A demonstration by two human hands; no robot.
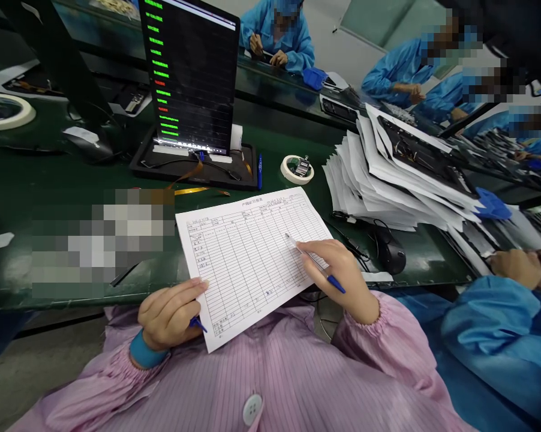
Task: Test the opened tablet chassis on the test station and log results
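A printed paper form with a ruled table and handwritten marks lies tilted over the green bench edge. My left hand pinches its lower left corner and also holds a small blue object, probably a pen cap. My right hand grips a blue and clear ballpoint pen, its tip resting on the form's right part. Both pink striped cuffs are close to the sheet.
A lit display panel stands in a black tray behind the form. Nearby are a tape roll, a stack of white-sheeted panels and a black mouse. Several co-workers in blue smocks sit around; one hand is at right.
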